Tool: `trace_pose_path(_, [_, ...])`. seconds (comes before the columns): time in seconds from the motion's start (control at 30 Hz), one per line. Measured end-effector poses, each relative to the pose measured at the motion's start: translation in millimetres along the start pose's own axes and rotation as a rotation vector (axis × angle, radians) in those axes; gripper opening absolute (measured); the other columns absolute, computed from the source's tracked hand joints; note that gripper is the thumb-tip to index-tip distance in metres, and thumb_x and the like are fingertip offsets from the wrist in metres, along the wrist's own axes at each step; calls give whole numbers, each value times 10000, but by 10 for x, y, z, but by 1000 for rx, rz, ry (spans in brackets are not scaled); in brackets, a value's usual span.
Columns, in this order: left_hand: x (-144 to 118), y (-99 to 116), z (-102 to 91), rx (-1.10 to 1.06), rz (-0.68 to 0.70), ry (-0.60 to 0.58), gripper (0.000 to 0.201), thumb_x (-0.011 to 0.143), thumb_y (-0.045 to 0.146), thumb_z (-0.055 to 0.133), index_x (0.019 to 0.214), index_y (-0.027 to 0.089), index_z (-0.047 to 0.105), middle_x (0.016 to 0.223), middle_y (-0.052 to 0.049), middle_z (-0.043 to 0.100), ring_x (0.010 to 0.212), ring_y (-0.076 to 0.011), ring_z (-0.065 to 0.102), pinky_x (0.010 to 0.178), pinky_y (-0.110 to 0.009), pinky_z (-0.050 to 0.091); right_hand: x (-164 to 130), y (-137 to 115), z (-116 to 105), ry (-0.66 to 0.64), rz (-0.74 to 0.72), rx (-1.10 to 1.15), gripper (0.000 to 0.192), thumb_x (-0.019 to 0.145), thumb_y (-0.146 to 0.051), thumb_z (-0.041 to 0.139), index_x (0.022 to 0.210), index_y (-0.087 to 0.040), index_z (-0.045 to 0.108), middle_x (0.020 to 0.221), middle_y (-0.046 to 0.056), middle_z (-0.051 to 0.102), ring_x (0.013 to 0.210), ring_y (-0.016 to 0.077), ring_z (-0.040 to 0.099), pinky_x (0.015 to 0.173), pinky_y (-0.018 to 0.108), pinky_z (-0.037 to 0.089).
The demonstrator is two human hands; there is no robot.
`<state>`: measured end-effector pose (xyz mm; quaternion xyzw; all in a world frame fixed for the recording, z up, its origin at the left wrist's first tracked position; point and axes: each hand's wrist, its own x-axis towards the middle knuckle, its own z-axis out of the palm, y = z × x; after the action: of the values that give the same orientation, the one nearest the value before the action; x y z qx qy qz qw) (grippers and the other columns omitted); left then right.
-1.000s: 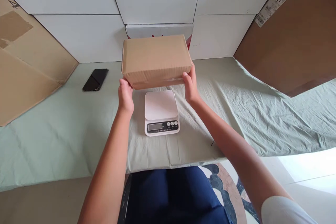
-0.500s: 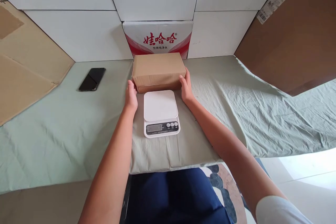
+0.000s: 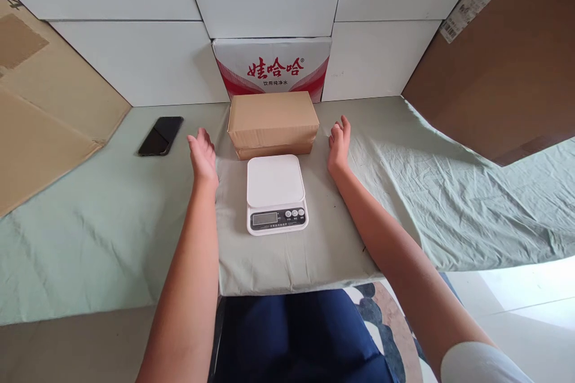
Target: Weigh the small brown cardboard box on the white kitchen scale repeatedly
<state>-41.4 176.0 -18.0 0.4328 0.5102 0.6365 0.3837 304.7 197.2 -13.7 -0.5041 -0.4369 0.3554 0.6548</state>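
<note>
A closed brown cardboard box (image 3: 273, 119) rests on the cloth, just behind a white kitchen scale (image 3: 275, 191). The scale's plate has nothing on it, and its display looks blank. To the left of the box, my left hand (image 3: 203, 154) is apart from it, palm turned inward and fingers stretched out. My right hand (image 3: 339, 142) is off the box's right side with its fingers partly bent and nothing in them.
A black phone (image 3: 160, 136) lies on the green cloth (image 3: 112, 221) at the left. Large cardboard sheets stand at the left (image 3: 58, 108) and right (image 3: 498, 60). A red and white printed carton (image 3: 274, 63) stands against the white wall panels (image 3: 130, 60) behind the box.
Both hands have let go of the box and moved apart, the left one to the left and the right one to the right. The box and the scale stay in place.
</note>
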Motion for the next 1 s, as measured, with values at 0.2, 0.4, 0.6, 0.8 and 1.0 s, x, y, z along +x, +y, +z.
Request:
trace_pose_path(0.2, [-65,58,73,40,8,-17,932,907,857,136,1621,306,373,1763,-40,238,1632,-224,177,1338,-436,194,-32,-44,13,3,9,-2,683,924,-625,461,1549,-370,350,1688,14,356,1637,223,251,1336,537,230])
trace_pose_path(0.4, [-137,151,164,-9,-20,9,964,958,782,167,1646,119,293,1752,-147,235,1632,-239,217,1332,-400,201,-41,-83,27,2,19,1,642,920,-570,456,1516,-344,385,1673,23,385,1616,212,296,1338,522,225])
trace_pose_path(0.6, [-120,70,171,19,0,-33,952,907,860,186,1613,256,399,1753,-73,263,1628,-230,227,1327,-386,207,-2,0,-1,-31,-10,-48,669,917,-632,444,1530,-370,378,1680,15,376,1627,225,281,1336,519,252])
trace_pose_path(0.8, [-110,8,160,42,15,-75,981,853,915,224,1596,308,429,1745,-68,286,1624,-234,228,1321,-400,216,35,70,-18,-49,-35,-76,702,911,-670,421,1547,-378,368,1676,8,387,1628,223,286,1335,534,259])
trace_pose_path(1.0, [-164,61,212,19,2,-60,931,884,879,236,1584,304,450,1739,-65,302,1621,-218,250,1318,-390,220,-39,-64,7,-34,10,-54,690,901,-634,447,1524,-342,394,1688,28,379,1625,226,297,1335,514,264])
